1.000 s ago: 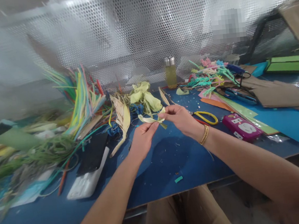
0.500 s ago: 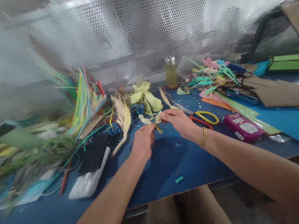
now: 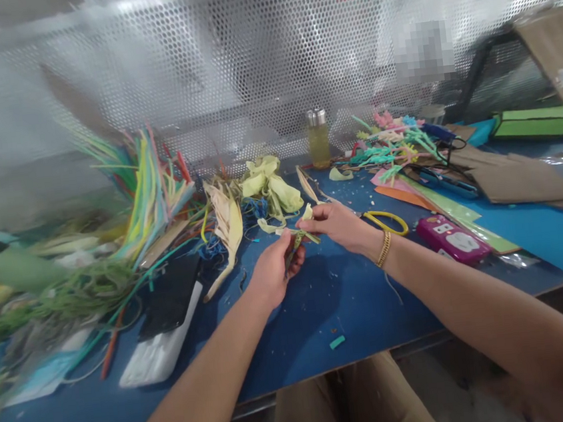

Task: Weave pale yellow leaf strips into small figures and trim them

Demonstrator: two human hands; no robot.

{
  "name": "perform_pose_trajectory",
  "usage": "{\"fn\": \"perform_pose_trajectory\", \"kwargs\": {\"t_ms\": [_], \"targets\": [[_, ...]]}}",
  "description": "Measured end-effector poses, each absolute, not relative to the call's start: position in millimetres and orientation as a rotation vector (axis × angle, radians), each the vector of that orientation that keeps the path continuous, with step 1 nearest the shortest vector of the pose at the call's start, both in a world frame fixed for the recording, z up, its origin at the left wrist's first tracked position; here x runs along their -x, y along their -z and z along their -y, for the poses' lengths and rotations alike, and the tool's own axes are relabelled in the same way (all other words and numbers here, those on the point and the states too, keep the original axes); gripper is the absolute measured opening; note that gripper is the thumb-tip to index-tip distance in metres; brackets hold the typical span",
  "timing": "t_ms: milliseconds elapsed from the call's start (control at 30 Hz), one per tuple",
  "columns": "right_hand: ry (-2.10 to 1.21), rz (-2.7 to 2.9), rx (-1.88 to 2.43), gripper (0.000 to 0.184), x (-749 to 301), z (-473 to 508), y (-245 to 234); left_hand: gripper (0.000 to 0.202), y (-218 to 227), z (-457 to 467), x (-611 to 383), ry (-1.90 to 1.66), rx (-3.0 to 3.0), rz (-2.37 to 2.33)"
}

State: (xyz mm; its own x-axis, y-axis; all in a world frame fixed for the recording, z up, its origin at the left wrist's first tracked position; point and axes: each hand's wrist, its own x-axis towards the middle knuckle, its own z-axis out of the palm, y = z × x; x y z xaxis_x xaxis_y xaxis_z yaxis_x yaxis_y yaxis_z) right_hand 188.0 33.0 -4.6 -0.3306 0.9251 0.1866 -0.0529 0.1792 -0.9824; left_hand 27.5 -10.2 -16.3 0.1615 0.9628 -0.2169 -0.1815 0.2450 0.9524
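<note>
Both hands work a small pale yellow-green leaf strip piece (image 3: 299,229) above the blue table top (image 3: 322,314). My left hand (image 3: 274,271) is closed around its lower green stem end. My right hand (image 3: 336,224), with a gold bracelet at the wrist, pinches the upper pale end. A heap of pale yellow-green strips (image 3: 271,185) lies just behind the hands, next to a dried husk bundle (image 3: 227,223).
Yellow-handled scissors (image 3: 388,221) lie right of my right hand, a pink power strip (image 3: 453,238) beyond. A black phone (image 3: 169,293) on a white box, coloured strips (image 3: 149,191), a small bottle (image 3: 318,137), paper flowers (image 3: 395,138) and cardboard (image 3: 519,176) surround the work area. Perforated metal screen behind.
My left hand dropped lower and closed round the stem end. The piece turned from lying stretched between the hands to a tighter, bunched hold. The view drifted slightly.
</note>
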Motion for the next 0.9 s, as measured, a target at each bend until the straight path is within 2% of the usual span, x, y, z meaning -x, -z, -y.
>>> {"fn": "perform_pose_trajectory", "kwargs": {"t_ms": [200, 400, 633, 900], "targets": [[-1.441, 1.464, 0.828, 0.031, -189.2, -36.6, 8.7, 0.055, 11.8, 13.0, -28.5, -1.11, -1.025, -1.108], [-1.513, 1.404, 0.792, 0.033, -189.1, -34.1, 4.8, 0.04, 17.1, 10.1, -26.3, -1.159, -1.213, -1.149], [-1.129, 1.512, 0.865, 0.032, -178.4, -32.9, 10.5, 0.032, 12.9, 10.9, -25.2, -1.111, -1.082, -1.105], [-1.396, 1.466, 0.807, 0.036, -189.5, -40.1, 10.1, 0.04, 4.1, 14.8, -24.3, -0.988, -0.931, -1.046]]}}
